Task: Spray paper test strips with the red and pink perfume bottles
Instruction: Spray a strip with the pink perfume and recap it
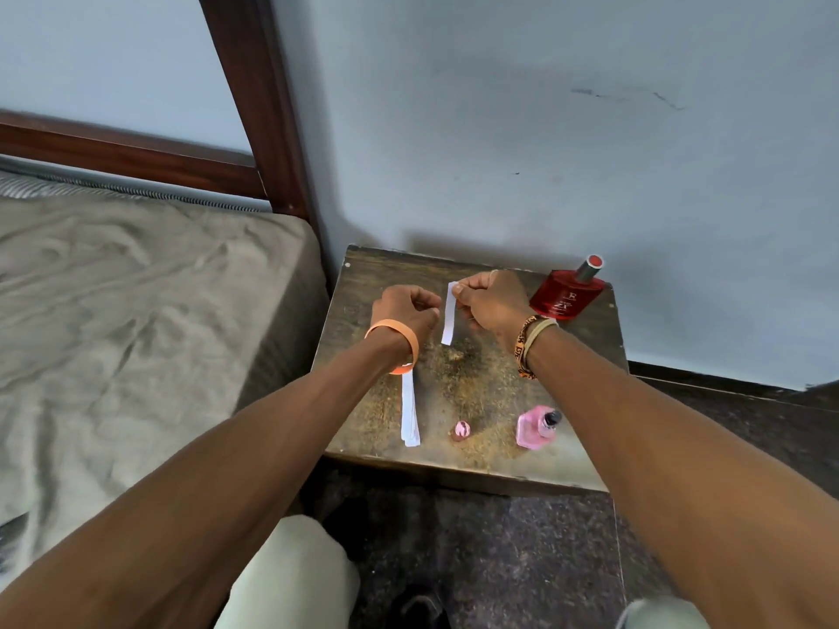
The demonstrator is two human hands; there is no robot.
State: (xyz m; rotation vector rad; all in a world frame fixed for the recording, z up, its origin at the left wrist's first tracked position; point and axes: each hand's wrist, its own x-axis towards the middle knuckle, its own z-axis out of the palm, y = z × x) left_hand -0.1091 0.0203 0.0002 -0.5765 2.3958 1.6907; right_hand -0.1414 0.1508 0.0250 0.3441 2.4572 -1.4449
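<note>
Right hand is pinching the light, floppy strip at its far end. Left hand is curling beside it, grip unclear.

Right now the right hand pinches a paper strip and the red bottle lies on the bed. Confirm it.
Wrong in one point: the red bottle is not on the bed; it stands on the small table, at its far right corner, as the head view shows. The right hand does pinch a paper strip.
</note>
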